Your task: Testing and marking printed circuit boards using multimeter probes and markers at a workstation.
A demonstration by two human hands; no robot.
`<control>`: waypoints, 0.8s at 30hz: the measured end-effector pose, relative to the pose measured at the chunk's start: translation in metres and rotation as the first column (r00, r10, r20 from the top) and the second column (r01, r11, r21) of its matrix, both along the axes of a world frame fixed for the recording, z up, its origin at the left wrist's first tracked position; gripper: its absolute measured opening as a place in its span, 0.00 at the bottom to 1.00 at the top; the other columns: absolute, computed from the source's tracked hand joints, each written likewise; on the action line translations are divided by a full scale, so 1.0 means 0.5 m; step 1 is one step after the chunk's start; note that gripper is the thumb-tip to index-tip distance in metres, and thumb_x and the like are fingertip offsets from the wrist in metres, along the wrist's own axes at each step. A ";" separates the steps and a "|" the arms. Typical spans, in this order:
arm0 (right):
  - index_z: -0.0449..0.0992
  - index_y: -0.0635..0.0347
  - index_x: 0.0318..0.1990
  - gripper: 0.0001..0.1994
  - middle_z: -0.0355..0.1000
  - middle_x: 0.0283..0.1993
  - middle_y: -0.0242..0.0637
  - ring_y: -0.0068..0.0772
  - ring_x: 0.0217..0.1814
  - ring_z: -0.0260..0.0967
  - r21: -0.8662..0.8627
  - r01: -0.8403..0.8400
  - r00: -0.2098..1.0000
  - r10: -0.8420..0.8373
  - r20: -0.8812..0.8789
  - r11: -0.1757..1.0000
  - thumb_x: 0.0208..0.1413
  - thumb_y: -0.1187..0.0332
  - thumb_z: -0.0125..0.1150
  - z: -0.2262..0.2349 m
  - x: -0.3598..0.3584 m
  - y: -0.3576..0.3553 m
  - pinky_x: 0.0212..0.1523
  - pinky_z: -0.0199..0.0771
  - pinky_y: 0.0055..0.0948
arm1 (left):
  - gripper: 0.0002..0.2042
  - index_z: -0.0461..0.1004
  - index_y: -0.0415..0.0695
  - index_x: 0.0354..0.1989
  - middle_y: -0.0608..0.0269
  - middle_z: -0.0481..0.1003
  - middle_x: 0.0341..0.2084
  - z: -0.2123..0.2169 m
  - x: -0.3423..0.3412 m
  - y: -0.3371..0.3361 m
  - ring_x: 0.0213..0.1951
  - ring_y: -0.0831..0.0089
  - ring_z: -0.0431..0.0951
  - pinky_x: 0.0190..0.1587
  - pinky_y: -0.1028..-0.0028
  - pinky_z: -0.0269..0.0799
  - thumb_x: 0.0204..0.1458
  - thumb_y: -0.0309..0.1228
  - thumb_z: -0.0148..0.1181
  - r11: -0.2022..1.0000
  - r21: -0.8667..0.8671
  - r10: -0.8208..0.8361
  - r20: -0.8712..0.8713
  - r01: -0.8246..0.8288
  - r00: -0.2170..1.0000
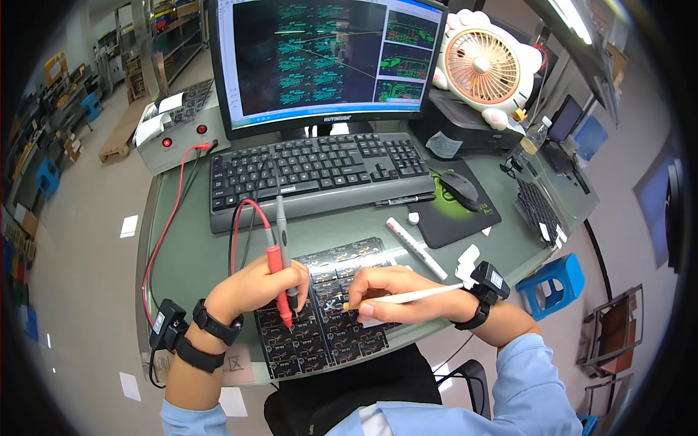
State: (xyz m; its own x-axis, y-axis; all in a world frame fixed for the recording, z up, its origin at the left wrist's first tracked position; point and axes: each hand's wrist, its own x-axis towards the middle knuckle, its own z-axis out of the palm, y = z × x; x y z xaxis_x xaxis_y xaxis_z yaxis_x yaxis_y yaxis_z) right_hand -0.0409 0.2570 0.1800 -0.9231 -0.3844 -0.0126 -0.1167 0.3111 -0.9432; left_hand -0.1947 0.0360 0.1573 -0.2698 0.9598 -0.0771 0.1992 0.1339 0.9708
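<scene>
A dark panel of small circuit boards [298, 350] lies on the desk under both my hands. In my left hand [251, 289], closed, are a red test probe [275, 263] and a grey-black test probe [282, 225]; their tips point down at the panel's left half. My right hand [392, 282] pinches a slim white pen [422, 294], its yellowish tip low over the middle of the panel. White strokes [333, 304] show on the boards beside that tip. Whether the probe tips touch the panel I cannot tell.
Beyond the panel stand a keyboard [320, 171] and a monitor [313, 58] with circuit drawings. A white marker [416, 248] lies right of the panel, near a mouse [459, 190]. Red and black leads run from a grey box [182, 142]. A fan [481, 65] sits on a black machine [465, 120].
</scene>
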 end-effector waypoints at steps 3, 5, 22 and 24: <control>0.72 0.63 0.41 0.07 0.72 0.37 0.36 0.32 0.38 0.73 0.120 -0.029 0.928 0.071 -0.367 0.992 0.58 0.69 0.58 -0.052 -0.007 0.007 0.37 0.73 0.30 | 0.20 0.74 0.35 0.18 0.59 0.73 0.18 0.007 0.005 0.004 0.27 0.69 0.70 0.38 0.72 0.65 0.53 0.36 0.43 1.000 -0.018 0.001 -0.031 -0.002 1.000; 0.72 0.62 0.41 0.07 0.72 0.38 0.37 0.33 0.37 0.73 0.112 -0.028 0.918 0.070 -0.391 0.993 0.56 0.73 0.60 -0.069 -0.005 0.002 0.37 0.73 0.30 | 0.19 0.74 0.35 0.18 0.59 0.73 0.18 0.002 0.004 0.003 0.27 0.69 0.70 0.37 0.72 0.65 0.53 0.35 0.43 1.000 -0.026 -0.005 -0.032 0.004 0.999; 0.69 0.59 0.35 0.09 0.67 0.28 0.36 0.39 0.29 0.71 0.276 0.093 0.802 0.092 -0.590 0.957 0.46 0.75 0.63 -0.094 0.009 -0.021 0.26 0.70 0.34 | 0.16 0.73 0.35 0.20 0.60 0.73 0.20 0.001 0.007 0.005 0.26 0.70 0.72 0.33 0.72 0.67 0.50 0.35 0.46 0.999 -0.050 -0.010 -0.015 0.009 1.000; 0.69 0.60 0.32 0.11 0.68 0.27 0.34 0.36 0.27 0.71 0.296 0.102 0.790 0.104 -0.605 0.950 0.42 0.78 0.65 -0.095 0.010 -0.021 0.25 0.71 0.29 | 0.16 0.73 0.36 0.20 0.61 0.73 0.19 0.003 0.009 0.006 0.26 0.69 0.72 0.33 0.72 0.67 0.50 0.35 0.46 0.998 -0.057 0.005 -0.020 -0.006 1.000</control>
